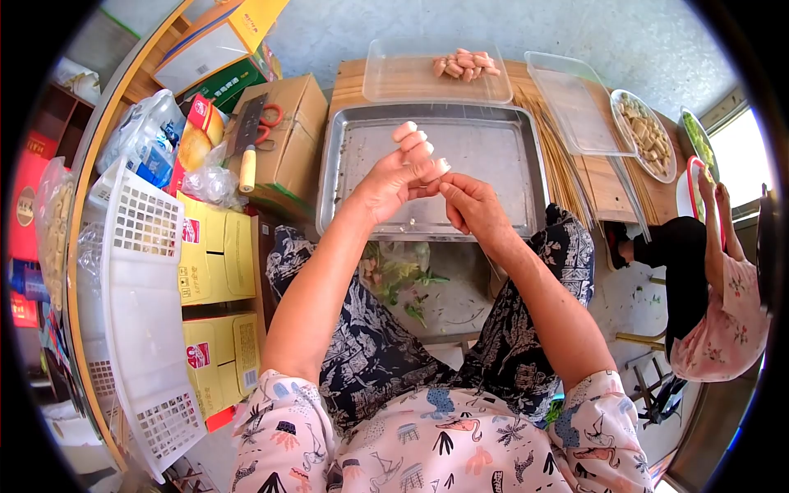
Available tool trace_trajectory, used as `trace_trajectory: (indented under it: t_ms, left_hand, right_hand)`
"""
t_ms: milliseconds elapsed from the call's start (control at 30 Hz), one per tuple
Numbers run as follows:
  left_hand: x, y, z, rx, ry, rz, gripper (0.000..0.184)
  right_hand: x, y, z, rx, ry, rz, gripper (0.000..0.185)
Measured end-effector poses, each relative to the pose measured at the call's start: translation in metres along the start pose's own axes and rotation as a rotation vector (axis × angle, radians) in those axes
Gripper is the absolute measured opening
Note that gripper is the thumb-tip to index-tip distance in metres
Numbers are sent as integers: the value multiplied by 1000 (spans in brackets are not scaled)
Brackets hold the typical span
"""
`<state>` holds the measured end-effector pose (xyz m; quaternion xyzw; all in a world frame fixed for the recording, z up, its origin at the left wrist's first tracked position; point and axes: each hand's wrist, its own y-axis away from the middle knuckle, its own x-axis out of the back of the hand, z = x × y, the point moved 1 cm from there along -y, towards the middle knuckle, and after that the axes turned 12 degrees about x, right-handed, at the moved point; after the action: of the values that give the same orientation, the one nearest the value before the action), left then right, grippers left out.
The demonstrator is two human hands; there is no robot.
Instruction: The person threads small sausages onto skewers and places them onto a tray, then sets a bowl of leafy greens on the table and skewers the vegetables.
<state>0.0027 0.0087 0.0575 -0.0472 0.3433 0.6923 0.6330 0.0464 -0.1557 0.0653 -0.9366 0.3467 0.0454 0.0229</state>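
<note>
My left hand (390, 179) is raised over the near half of the metal tray (427, 115), its fingers closed on a short pink sausage piece (436, 171) with a pale end. More pinkish rounded shapes rise above that hand; whether they are fingertips or sausage pieces is hard to tell. Close against it, my right hand (472, 205) pinches thumb and finger together at the sausage piece's lower side. Anything thin between those fingers is too small to make out. Beyond the metal tray, a clear plastic tray (403, 74) holds a pile of pink sausages (466, 64).
Thin wooden skewers (563, 164) lie right of the metal tray, beside a clear plastic lid (579, 107). Further right is a plate of beige chunks (645, 135). A cleaver (249, 135) and red-handled scissors (269, 119) rest by a cardboard box (288, 140). Another person (719, 304) sits at right.
</note>
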Motion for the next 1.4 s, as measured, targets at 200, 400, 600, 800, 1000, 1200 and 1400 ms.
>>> trace_trajectory:
  t_ms: [200,400,600,800,1000,1200,1400]
  left_hand:
    - [3,-3,0,-68,-8,-14,35]
    - [4,1,2,-58,2,57,34]
    - [22,0,13,-164,2,284,34]
    - [17,5,20,-132,-18,256,31]
    - [13,9,21,-121,3,183,41]
    - [19,10,20,-236,40,278,45]
    - [18,16,27,-249,-11,239,29]
  right_hand:
    - [0,0,0,-14,27,15,22]
    - [0,1,-1,-22,56,20,23]
    - [7,6,6,80,216,30,17]
    - [3,19,-4,184,462,70,17]
    - [5,17,-13,132,251,133,16]
    - [40,-26,-29,119,277,164,15]
    - [80,-98,-30,97,376,256,16]
